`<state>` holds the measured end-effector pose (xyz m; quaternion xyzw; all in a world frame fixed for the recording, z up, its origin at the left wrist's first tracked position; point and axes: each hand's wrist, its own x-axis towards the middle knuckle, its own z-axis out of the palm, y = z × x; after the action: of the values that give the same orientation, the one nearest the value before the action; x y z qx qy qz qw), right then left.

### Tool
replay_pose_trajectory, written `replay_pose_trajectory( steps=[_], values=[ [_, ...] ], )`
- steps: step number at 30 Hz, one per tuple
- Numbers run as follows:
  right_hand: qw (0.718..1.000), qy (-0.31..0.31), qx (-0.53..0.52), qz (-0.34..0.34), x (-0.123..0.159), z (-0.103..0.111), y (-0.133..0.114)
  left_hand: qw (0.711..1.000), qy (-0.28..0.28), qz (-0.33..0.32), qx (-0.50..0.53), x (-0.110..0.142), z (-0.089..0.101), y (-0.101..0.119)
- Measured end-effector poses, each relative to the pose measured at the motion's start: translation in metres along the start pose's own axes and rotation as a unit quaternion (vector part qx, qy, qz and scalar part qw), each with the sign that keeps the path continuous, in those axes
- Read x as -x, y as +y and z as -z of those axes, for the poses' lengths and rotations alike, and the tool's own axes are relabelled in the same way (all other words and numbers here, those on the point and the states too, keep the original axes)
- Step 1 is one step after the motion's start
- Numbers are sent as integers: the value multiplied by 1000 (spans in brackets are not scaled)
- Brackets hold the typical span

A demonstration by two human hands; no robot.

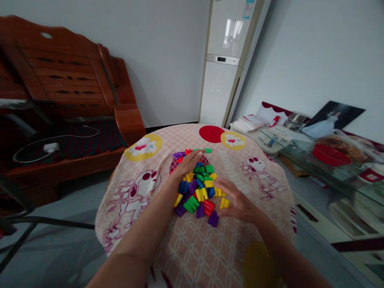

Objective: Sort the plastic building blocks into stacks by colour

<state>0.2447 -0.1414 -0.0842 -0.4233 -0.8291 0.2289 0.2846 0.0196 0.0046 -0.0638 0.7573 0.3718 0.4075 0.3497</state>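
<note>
A pile of small plastic building blocks in green, yellow, blue, purple and red lies mid-table; one green block (191, 204) sits near its front. My left hand (189, 163) reaches over the far left side of the pile, fingers stretched out and pointing right, hiding some blocks beneath it. At the right edge of the pile is my right hand (235, 200), its fingers spread around that side, close to a yellow block (224, 203). A purple block (213, 219) lies nearest to me. I see nothing held in either hand.
A patterned cloth (192, 248) covers the round table. Behind it on the left stands a wooden bench (129, 124), and a white floor-standing air conditioner (219, 88) is at the back. On the right, a glass-topped cabinet (303, 160) carries papers and a red bowl (331, 155).
</note>
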Motion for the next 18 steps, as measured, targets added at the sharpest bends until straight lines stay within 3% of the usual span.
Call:
replay_pose_trajectory(
  steps=[3, 5, 8, 12, 15, 18],
  values=[
    [996, -37, 84, 7, 16, -22, -1, 996, 67, 10, 57, -10, 0, 0],
    [989, -41, 140, 9, 13, -40, -5, 990, 110, 26, 87, -14, 7, -2],
    [981, -34, 190, 28, -15, -63, -11, 980, 154, 34, 124, -14, 25, -4],
    [978, 23, 207, 25, -72, -79, -14, 975, 193, 38, 101, 0, 50, -2],
    [978, 59, 198, -12, -108, -81, -9, 985, 169, 44, -5, 22, 60, 1],
    [980, 99, 171, -35, -125, -72, 1, 983, 90, 43, -153, 57, 62, 4]
  ],
)
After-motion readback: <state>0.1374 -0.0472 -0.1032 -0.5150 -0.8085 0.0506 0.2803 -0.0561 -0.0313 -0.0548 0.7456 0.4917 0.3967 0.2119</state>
